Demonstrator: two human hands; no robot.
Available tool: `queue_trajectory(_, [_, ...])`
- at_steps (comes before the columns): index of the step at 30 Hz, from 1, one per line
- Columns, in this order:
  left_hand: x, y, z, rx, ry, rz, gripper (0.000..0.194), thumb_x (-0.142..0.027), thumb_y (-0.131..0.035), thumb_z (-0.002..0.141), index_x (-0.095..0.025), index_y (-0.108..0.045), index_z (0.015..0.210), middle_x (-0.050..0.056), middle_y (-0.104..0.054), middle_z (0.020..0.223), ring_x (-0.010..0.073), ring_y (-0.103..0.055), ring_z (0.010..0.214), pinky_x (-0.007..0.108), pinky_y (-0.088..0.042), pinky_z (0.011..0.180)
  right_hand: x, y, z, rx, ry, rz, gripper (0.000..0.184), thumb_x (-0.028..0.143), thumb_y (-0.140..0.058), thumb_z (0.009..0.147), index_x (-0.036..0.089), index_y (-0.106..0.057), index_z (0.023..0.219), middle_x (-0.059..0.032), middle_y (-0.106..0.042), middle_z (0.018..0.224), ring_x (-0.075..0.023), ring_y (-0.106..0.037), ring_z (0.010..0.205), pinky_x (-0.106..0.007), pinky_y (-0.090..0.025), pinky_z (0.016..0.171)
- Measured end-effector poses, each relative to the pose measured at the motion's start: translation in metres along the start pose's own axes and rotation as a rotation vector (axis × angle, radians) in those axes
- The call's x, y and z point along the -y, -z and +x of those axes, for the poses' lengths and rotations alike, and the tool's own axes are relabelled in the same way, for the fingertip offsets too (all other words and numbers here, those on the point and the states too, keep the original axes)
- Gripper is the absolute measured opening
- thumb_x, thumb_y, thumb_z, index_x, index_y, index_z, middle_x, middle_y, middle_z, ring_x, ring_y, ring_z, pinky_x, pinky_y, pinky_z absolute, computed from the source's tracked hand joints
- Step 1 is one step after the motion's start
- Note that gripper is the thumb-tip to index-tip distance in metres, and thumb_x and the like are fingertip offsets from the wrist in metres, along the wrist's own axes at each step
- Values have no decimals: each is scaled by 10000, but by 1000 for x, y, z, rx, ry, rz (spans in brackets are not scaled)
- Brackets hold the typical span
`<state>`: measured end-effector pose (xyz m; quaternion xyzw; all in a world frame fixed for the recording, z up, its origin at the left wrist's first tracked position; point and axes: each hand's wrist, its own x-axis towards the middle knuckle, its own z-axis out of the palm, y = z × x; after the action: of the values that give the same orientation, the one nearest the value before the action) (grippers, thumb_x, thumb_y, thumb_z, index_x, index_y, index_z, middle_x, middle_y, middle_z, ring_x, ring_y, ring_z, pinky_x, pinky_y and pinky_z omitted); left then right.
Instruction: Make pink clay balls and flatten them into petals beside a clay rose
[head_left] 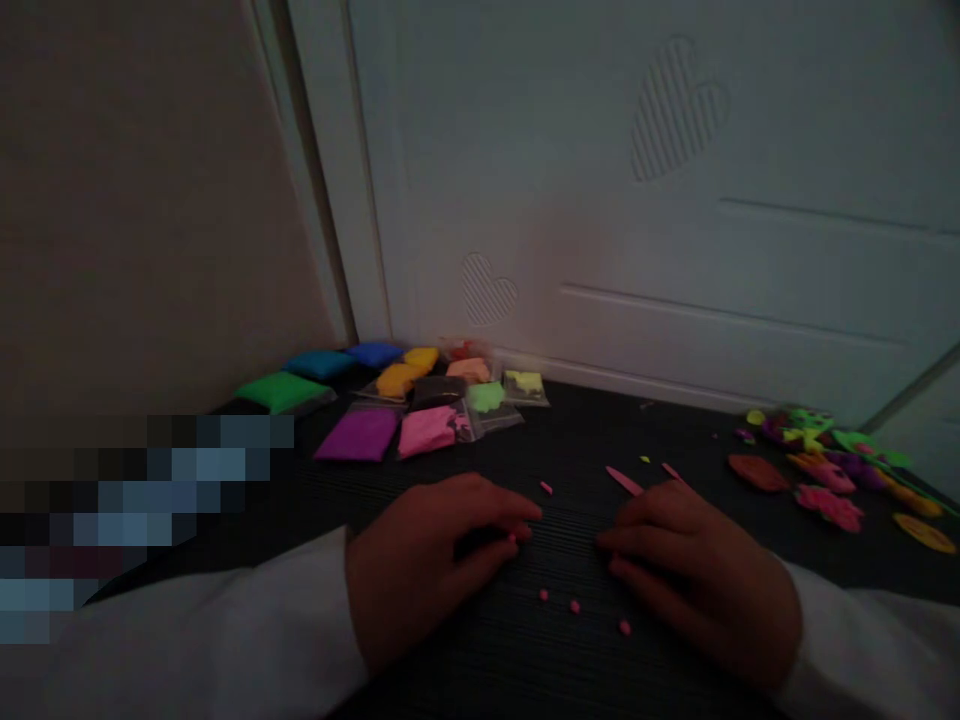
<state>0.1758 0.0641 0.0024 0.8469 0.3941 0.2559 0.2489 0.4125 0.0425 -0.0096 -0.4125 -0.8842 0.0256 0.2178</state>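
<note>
Pinching a pink bit (513,539) in the left hand (427,555), can't tell for the right hand (701,575), with three near balls (574,607) seemingly done and a far scrap (546,488) left

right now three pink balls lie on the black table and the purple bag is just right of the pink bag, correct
Not quite: the purple bag is just left of the pink bag, as the head view shows. Three pink balls do lie on the black table.
</note>
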Motion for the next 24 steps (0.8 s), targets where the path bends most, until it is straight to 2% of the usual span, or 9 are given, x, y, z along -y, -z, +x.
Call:
queue_trajectory(3, [0,1,1,33,-7,27,289,-135,-536,701,-275,-550,953,-57,-584,838,77,-544,783,199,-428,725,1,0,-1,-9,-1,21,210,229,-506,752,254,-579,947,-12,-571,853,-151,-487,774,-332,-350,691])
queue_trajectory(10, [3,3,3,55,-73,172,111,-263,-496,749,-234,-566,830,-20,-557,797,106,-526,732,224,-430,649,4,7,2,-5,2,87,322,176,-508,707,240,-541,1021,-11,-571,880,-150,-491,790,-343,-332,727])
queue_trajectory(15, [9,2,11,23,-117,242,183,-260,-466,769,-254,-517,944,-21,-552,862,107,-518,782,230,-427,693,3,8,3,-21,7,78,305,142,-478,701,228,-547,985,-4,-567,886,-149,-490,814,-347,-314,773])
queue_trajectory(19, [12,-1,19,61,-127,235,266,-226,-449,784,-293,-477,1040,-54,-552,975,81,-507,886,206,-399,798,2,8,3,-20,23,51,262,153,-463,710,209,-564,945,-17,-571,888,-154,-493,830,-366,-285,816])
queue_trajectory(24, [10,-3,22,76,-127,241,292,-226,-413,806,-301,-462,1083,-47,-551,992,80,-503,901,211,-393,812,2,9,5,-15,48,33,235,161,-460,717,202,-578,916,-32,-588,873,-162,-501,834,-376,-280,815])
